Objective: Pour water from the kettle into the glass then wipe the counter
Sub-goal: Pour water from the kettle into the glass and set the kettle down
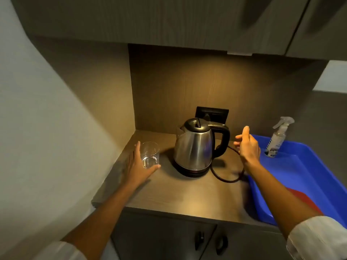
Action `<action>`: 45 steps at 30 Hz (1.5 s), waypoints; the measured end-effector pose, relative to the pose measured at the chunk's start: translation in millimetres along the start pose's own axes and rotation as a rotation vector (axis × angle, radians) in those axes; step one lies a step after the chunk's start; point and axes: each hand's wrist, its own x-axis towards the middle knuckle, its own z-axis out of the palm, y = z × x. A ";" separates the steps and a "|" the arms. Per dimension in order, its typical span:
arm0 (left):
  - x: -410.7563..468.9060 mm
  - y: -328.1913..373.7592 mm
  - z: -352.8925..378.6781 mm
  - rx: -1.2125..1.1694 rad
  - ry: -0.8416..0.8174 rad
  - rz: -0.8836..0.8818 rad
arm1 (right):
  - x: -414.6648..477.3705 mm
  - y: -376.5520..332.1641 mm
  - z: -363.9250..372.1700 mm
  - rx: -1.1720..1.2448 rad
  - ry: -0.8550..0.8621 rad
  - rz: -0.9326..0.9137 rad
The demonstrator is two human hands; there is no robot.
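A steel kettle (194, 147) with a black lid and handle stands on its black base in the middle of the brown counter (180, 194), spout to the left. A clear glass (149, 154) stands upright left of it, with a little water at the bottom. My left hand (138, 166) cups the glass from the left and front, thumb under its near side. My right hand (247, 145) hovers open just right of the kettle's handle, not touching it.
A blue tray (300, 177) sits on the right with a spray bottle (277, 137) standing in its far corner and a red cloth (304, 199) near its front. The kettle's black cord (225, 180) loops over the counter. A wall socket (212, 114) is behind the kettle.
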 end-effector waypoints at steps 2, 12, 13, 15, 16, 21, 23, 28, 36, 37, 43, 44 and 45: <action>9.2 -3.8 6.8 -0.168 -0.018 -0.108 | 13.8 -2.9 8.2 0.061 -0.013 0.060; 21.0 -17.5 31.8 -0.257 -0.025 -0.177 | 52.7 32.1 56.1 0.326 -0.161 0.282; 21.1 -17.5 32.0 -0.255 -0.024 -0.178 | 52.2 35.9 58.1 0.379 -0.162 0.279; 20.9 -17.5 31.1 -0.247 -0.021 -0.181 | 49.4 38.0 62.9 0.493 -0.135 0.278; 21.2 -18.2 30.8 -0.247 -0.025 -0.176 | 47.9 37.1 66.0 0.553 -0.116 0.285; 21.3 -14.3 27.0 -0.242 -0.039 -0.157 | 51.2 22.5 69.1 0.652 -0.082 0.270; 20.4 -12.2 25.4 -0.237 -0.034 -0.155 | 52.9 10.2 65.3 0.625 -0.102 0.247; 15.3 -7.8 29.2 -0.236 -0.042 -0.145 | 58.8 -41.7 51.4 0.449 -0.096 0.147; 18.6 -5.0 26.3 -0.188 -0.087 -0.084 | 51.3 -117.6 50.3 -0.065 -0.089 -0.126; 17.4 -5.4 27.3 -0.187 -0.090 -0.080 | 47.5 -120.9 53.0 -0.114 -0.074 -0.136; 15.7 -5.3 25.4 -0.199 -0.082 -0.050 | 37.6 -137.1 69.2 -0.325 -0.088 -0.273; 15.7 -5.9 26.0 -0.211 -0.080 -0.051 | 37.0 -138.6 70.9 -0.345 -0.090 -0.299; 15.7 -6.6 26.8 -0.221 -0.080 -0.051 | 37.0 -139.7 72.7 -0.361 -0.096 -0.325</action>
